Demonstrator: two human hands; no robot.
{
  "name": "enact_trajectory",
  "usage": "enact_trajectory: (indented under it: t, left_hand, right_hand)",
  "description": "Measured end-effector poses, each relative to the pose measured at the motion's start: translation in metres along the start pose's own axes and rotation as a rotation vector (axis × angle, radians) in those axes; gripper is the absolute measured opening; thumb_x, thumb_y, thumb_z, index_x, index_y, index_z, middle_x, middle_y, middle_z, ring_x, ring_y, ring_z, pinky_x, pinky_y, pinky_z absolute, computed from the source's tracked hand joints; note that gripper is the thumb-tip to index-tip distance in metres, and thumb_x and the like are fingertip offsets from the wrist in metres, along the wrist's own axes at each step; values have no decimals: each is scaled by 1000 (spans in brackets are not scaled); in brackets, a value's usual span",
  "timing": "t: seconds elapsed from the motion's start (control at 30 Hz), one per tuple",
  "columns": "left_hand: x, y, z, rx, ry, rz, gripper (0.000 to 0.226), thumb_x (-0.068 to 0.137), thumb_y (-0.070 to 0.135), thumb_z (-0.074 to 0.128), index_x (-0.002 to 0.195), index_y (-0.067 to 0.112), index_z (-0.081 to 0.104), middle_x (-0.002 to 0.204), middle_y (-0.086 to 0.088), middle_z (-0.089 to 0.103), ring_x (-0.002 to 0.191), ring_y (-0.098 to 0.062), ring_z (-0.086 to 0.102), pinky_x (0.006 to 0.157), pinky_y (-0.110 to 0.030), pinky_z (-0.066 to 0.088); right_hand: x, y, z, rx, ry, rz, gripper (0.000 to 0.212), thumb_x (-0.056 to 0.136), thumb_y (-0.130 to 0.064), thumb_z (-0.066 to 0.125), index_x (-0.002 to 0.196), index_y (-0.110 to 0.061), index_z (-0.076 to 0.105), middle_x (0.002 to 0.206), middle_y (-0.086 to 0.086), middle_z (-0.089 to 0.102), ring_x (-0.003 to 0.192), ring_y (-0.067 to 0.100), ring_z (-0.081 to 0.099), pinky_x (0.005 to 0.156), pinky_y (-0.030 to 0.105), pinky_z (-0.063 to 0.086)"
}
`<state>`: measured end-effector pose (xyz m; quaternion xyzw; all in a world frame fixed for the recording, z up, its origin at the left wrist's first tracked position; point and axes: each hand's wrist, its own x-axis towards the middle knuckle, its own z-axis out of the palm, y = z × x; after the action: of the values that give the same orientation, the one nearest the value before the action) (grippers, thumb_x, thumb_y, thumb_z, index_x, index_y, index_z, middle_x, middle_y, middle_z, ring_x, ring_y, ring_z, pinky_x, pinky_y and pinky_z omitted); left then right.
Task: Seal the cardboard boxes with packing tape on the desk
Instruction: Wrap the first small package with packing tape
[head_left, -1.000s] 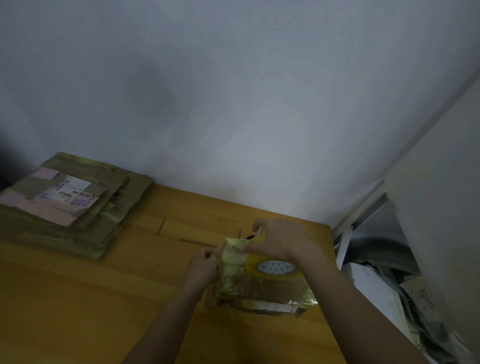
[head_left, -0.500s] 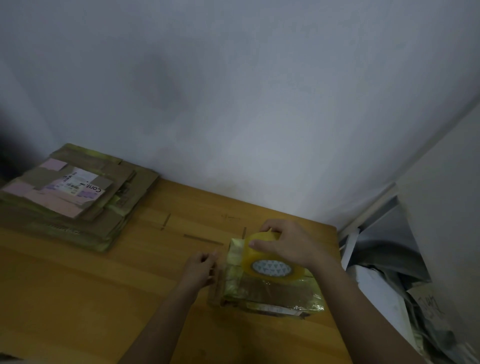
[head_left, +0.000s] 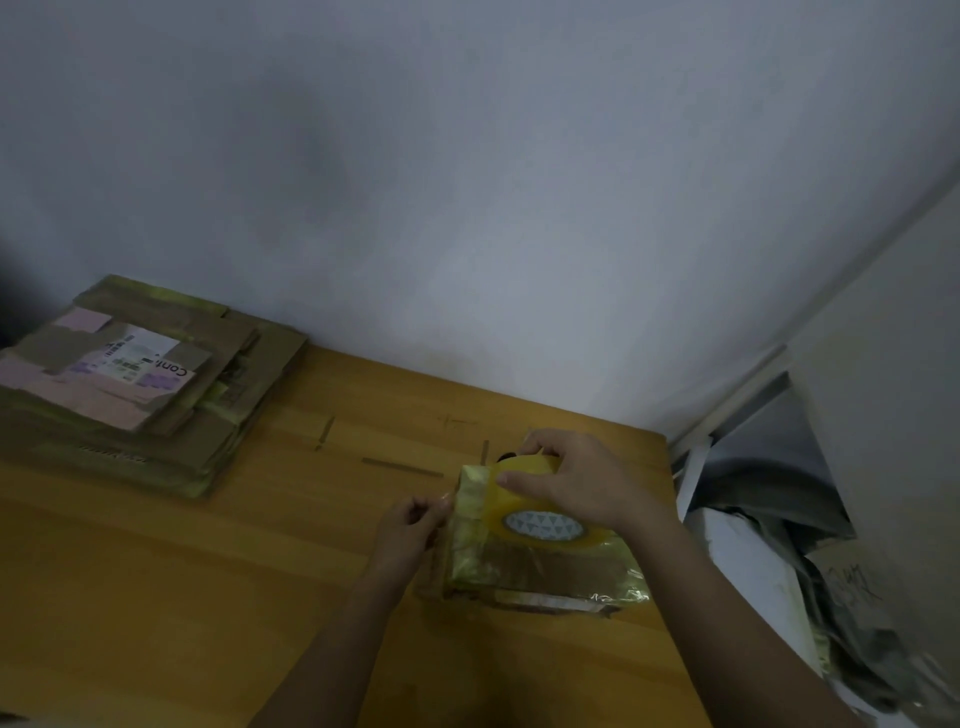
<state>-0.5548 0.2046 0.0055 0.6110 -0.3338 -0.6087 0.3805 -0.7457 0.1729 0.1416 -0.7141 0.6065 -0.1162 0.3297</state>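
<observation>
A small cardboard box (head_left: 540, 569), wrapped in shiny yellowish tape, lies on the wooden desk (head_left: 182, 582) near its right edge. A roll of yellow packing tape (head_left: 543, 522) rests on top of the box. My right hand (head_left: 571, 483) grips the roll from above, thumb on its near side. My left hand (head_left: 410, 525) is just left of the box, its fingertips pinching what looks like the free end of the tape at the box's left edge.
A stack of flattened cardboard boxes (head_left: 130, 384) with a white label lies at the desk's back left. A pale wall runs behind the desk. Right of the desk's edge sit grey and white bags and papers (head_left: 769, 525).
My right hand has shifted the tape roll slightly to the right on the box. My left hand stays at the box's left edge, now pinching there.
</observation>
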Motion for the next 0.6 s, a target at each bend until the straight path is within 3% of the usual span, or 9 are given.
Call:
enact_trajectory:
  t: [0.23,0.47,0.6]
  left_hand:
    - [6,-8,-5,-19,-76,-45,28,95,27,59,98,-1,57,88,-7,59,80,-16,60,63,-21,52]
    - [7,-13,0,-77,-152,-44,28,97,29,53,98,1,57,87,-6,61,79,-17,63,78,-37,55]
    - [7,-18,-1,-97,-163,-73,36,98,32,51,111,-1,53,96,-9,60,89,-24,61,88,-49,51]
  right_hand:
    - [0,-9,2,-51,3,18,35,81,-57,69,83,-23,63,62,-7,47,49,5,40,53,27,30]
    - [4,-7,7,-81,20,47,38,78,-62,68,95,-28,64,81,-9,58,66,10,53,60,31,40]
    - [6,-5,9,-69,17,33,33,77,-62,69,82,-30,61,74,-8,54,61,8,49,57,28,36]
